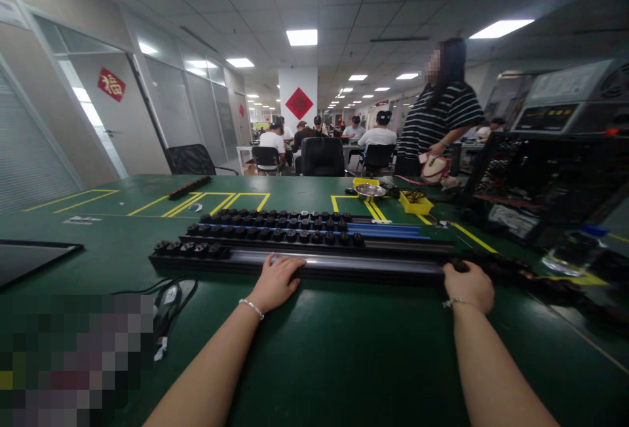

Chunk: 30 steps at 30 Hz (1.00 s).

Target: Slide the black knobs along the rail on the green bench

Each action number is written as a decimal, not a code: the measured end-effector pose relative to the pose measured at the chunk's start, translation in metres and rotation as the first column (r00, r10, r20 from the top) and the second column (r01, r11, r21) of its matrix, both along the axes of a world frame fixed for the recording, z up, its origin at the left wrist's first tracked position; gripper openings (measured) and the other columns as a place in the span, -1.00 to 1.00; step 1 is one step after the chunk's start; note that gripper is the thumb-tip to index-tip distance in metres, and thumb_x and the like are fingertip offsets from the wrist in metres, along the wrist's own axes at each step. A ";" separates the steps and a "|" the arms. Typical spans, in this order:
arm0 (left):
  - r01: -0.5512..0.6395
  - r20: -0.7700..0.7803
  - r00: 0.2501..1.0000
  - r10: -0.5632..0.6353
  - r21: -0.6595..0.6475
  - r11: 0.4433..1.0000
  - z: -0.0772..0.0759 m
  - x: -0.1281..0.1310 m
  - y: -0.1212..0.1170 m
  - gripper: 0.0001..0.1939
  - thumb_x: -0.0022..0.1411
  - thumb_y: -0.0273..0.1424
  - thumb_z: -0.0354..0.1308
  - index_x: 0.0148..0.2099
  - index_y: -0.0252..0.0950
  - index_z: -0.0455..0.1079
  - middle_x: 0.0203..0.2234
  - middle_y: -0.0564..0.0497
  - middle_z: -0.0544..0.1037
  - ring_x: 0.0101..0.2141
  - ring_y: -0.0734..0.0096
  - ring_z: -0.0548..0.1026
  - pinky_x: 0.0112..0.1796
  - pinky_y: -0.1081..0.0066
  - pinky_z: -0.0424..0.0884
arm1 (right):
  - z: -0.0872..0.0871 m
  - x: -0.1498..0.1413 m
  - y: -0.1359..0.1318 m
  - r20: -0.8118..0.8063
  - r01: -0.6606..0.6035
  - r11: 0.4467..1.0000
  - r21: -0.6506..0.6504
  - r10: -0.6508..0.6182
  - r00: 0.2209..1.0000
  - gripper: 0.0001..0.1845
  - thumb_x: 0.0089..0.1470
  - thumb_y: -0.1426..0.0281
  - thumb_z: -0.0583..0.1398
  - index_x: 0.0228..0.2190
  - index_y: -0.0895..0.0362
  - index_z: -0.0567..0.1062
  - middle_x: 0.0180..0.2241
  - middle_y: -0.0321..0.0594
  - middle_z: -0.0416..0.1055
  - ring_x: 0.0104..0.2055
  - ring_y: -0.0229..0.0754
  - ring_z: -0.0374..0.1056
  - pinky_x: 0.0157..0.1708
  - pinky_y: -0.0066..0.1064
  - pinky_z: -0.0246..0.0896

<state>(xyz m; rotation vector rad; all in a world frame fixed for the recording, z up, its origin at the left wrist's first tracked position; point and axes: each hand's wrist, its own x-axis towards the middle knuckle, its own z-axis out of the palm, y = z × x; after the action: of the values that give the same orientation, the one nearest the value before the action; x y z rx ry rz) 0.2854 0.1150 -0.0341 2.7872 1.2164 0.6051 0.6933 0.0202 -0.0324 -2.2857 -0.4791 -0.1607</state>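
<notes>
A long, shiny dark rail (344, 262) lies across the green table in front of me, with several small black knob-like pieces (189, 249) lined up at its left end. My left hand (275, 286) rests on the rail's near edge around the middle, fingers extended. At the right end, my right hand (472, 289) has its fingers curled round a small black knob-like piece (459, 265), partly hidden by the hand. Just behind are more rails, one of them blue (393, 230), carrying rows of similar black pieces (275, 234).
A metal bowl (370, 190) and a yellow tray (415, 204) with dark parts stand beyond the rails. An opened computer case (521, 178) is at right. A dark flat panel (34, 260) and a cable (170, 309) lie left. A person (437, 112) stands across the table.
</notes>
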 end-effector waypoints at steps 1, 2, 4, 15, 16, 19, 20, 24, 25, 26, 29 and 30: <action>-0.001 -0.001 1.000 0.001 0.000 1.000 0.000 0.000 0.000 -0.55 0.13 -0.40 0.04 0.09 -0.05 0.18 0.03 0.04 0.40 0.04 0.28 0.29 0.15 -0.02 -0.22 | 0.000 0.000 0.000 -0.006 0.004 1.000 -0.001 -0.004 1.000 -0.50 -0.12 0.16 0.11 -0.15 0.14 0.46 -0.22 0.06 0.37 -0.21 0.10 0.31 -0.28 -0.10 0.24; -0.001 -0.002 1.000 0.001 0.000 1.000 0.000 0.000 0.000 -0.55 0.13 -0.40 0.04 0.09 -0.05 0.18 0.03 0.05 0.40 0.04 0.28 0.29 0.15 -0.02 -0.22 | 0.001 0.000 0.000 -0.015 0.009 1.000 -0.004 -0.009 1.000 -0.50 -0.12 0.16 0.11 -0.14 0.14 0.46 -0.21 0.06 0.37 -0.21 0.10 0.31 -0.27 -0.10 0.24; -0.002 -0.002 1.000 0.002 0.002 1.000 0.001 0.000 0.000 -0.55 0.13 -0.40 0.05 0.09 -0.05 0.18 0.02 0.05 0.40 0.04 0.28 0.30 0.15 -0.02 -0.22 | 0.003 -0.001 -0.001 -0.038 0.015 1.000 -0.014 -0.015 0.999 -0.49 -0.11 0.16 0.10 -0.12 0.14 0.45 -0.18 0.06 0.37 -0.19 0.11 0.31 -0.26 -0.10 0.24; 0.003 0.011 1.000 -0.003 -0.001 1.000 0.002 0.000 -0.002 -0.56 0.13 -0.41 0.04 0.08 -0.04 0.18 0.02 0.07 0.41 0.04 0.29 0.30 0.15 -0.03 -0.21 | 0.000 0.001 -0.001 -0.060 0.070 0.995 0.071 -0.066 0.996 -0.45 -0.12 0.16 0.11 -0.08 0.11 0.44 -0.11 0.03 0.34 -0.14 0.10 0.30 -0.20 -0.12 0.22; 0.003 0.013 1.000 -0.003 -0.002 1.000 0.003 0.000 -0.002 -0.56 0.13 -0.41 0.04 0.08 -0.04 0.18 0.02 0.07 0.41 0.04 0.29 0.30 0.15 -0.03 -0.22 | -0.001 0.001 -0.001 -0.058 0.071 0.995 0.071 -0.067 0.996 -0.45 -0.12 0.16 0.11 -0.08 0.11 0.44 -0.10 0.03 0.34 -0.13 0.10 0.29 -0.19 -0.12 0.22; 0.003 0.012 1.000 -0.003 -0.006 1.000 0.003 0.000 -0.002 -0.56 0.13 -0.41 0.04 0.08 -0.04 0.19 0.02 0.07 0.41 0.04 0.29 0.30 0.15 -0.03 -0.23 | -0.002 0.004 -0.001 -0.062 0.081 0.993 0.082 -0.076 0.995 -0.47 -0.11 0.17 0.12 -0.08 0.12 0.44 -0.13 0.04 0.34 -0.12 0.10 0.29 -0.17 -0.12 0.22; 0.003 0.011 1.000 -0.002 -0.007 1.000 0.003 0.000 -0.002 -0.56 0.13 -0.40 0.04 0.08 -0.05 0.19 0.02 0.07 0.41 0.04 0.29 0.30 0.15 -0.03 -0.23 | -0.003 0.004 -0.001 -0.061 0.082 0.992 0.093 -0.077 0.995 -0.47 -0.11 0.18 0.12 -0.09 0.13 0.44 -0.15 0.04 0.35 -0.12 0.09 0.29 -0.16 -0.12 0.21; -0.002 0.009 1.000 0.002 -0.002 1.000 0.003 0.000 -0.001 -0.57 0.14 -0.40 0.04 0.08 -0.05 0.19 0.02 0.07 0.41 0.04 0.30 0.30 0.15 -0.02 -0.23 | -0.004 0.005 -0.001 -0.071 0.086 0.990 0.110 -0.078 0.994 -0.46 -0.10 0.17 0.11 -0.07 0.14 0.43 -0.15 0.07 0.35 -0.12 0.11 0.29 -0.15 -0.11 0.20; -0.002 0.009 1.000 0.002 0.000 1.000 0.002 0.000 -0.001 -0.57 0.14 -0.40 0.04 0.08 -0.05 0.19 0.02 0.07 0.41 0.04 0.31 0.30 0.15 -0.01 -0.23 | -0.004 0.006 -0.001 -0.077 0.086 0.991 0.105 -0.078 0.994 -0.45 -0.10 0.16 0.10 -0.06 0.14 0.43 -0.14 0.08 0.35 -0.11 0.13 0.29 -0.16 -0.11 0.20; -0.001 0.009 1.000 0.001 0.001 1.000 0.002 0.000 -0.001 -0.57 0.14 -0.40 0.04 0.08 -0.05 0.19 0.02 0.07 0.41 0.04 0.31 0.30 0.15 -0.01 -0.24 | -0.005 0.006 -0.001 -0.081 0.085 0.991 0.101 -0.077 0.994 -0.43 -0.10 0.15 0.09 -0.05 0.13 0.42 -0.13 0.08 0.35 -0.11 0.14 0.28 -0.17 -0.10 0.20; -0.001 0.007 1.000 0.001 0.004 1.000 0.002 0.000 -0.001 -0.56 0.14 -0.41 0.04 0.08 -0.06 0.18 0.02 0.07 0.41 0.04 0.32 0.29 0.16 0.01 -0.25 | -0.009 0.011 -0.001 -0.059 0.068 0.992 0.106 -0.062 0.996 -0.41 -0.09 0.12 0.06 -0.04 0.12 0.41 -0.15 0.09 0.36 -0.12 0.16 0.29 -0.21 -0.09 0.21; -0.002 0.006 1.000 0.002 0.005 1.000 0.002 0.000 -0.001 -0.56 0.13 -0.41 0.04 0.08 -0.06 0.18 0.02 0.07 0.41 0.04 0.32 0.29 0.16 0.01 -0.25 | -0.010 0.014 -0.002 -0.046 0.062 0.993 0.103 -0.057 0.997 -0.41 -0.09 0.12 0.05 -0.05 0.12 0.41 -0.16 0.09 0.37 -0.14 0.17 0.30 -0.22 -0.09 0.21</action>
<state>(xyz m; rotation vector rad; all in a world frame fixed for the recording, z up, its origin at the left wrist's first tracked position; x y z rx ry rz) 0.2858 0.1135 -0.0324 2.7862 1.2183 0.6168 0.7071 0.0186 -0.0425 -2.1978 -0.3716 -0.1619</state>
